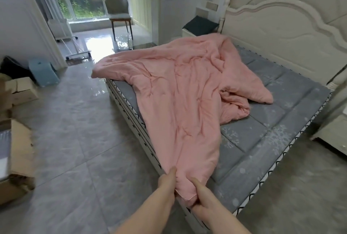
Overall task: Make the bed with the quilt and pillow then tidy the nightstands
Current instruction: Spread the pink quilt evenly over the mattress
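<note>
While both hands gripped one corner of the pink quilt (180, 91) at the near corner of the mattress (277, 121), the cloth ran away from them in a long, narrowing wedge. The left hand (167, 180) had its fingers curled round the corner's left edge, thumb on top; the right hand (199, 192) pinched the right edge just beside it, fingers folded under the cloth. The quilt's long axis lay diagonally across the bed, from this near corner toward the far corner by the headboard (277, 32). It was rumpled, not spread flat: its far left corner hung over the mattress's left edge, and a folded lump sat bunched near the middle, toward the right. Much of the grey snowflake mattress on the right side and along the headboard lay bare. A dark cushion (201, 24) rested on the far nightstand (187, 32), just beyond the quilt's far end. Another nightstand (334, 136) stood off the mattress's right edge. Across the tiled floor (75, 139) stood a grey chair (118, 10) before the window, a blue stool (44, 73) and cardboard boxes (20, 91) along the left wall, well apart from the bed.
</note>
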A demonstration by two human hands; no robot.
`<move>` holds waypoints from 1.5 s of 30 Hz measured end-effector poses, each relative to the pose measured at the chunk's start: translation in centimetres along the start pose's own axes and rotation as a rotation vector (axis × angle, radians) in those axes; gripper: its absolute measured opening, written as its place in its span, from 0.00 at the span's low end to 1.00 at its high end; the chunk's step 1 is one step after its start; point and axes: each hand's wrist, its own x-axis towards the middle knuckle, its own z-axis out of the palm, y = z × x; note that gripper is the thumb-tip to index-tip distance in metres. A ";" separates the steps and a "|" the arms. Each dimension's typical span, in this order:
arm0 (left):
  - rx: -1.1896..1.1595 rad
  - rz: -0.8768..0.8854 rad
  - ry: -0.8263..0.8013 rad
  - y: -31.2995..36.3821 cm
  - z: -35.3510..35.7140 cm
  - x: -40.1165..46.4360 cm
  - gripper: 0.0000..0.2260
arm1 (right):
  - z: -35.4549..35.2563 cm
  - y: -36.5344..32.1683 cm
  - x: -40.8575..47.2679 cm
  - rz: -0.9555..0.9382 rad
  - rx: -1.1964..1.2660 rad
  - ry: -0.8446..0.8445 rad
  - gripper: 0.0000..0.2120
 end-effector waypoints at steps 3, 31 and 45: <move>0.010 -0.014 0.005 -1.3 -0.9 -0.3 0.18 | -0.1 1.6 -0.7 -0.077 -0.077 0.070 0.12; -0.058 0.058 0.124 -16.0 13.6 -11.5 0.17 | -22.7 -4.2 -3.7 -0.215 -0.343 0.005 0.19; -0.148 0.015 0.166 -19.1 13.7 -9.5 0.17 | -24.4 -5.7 -1.3 0.069 -0.354 0.047 0.42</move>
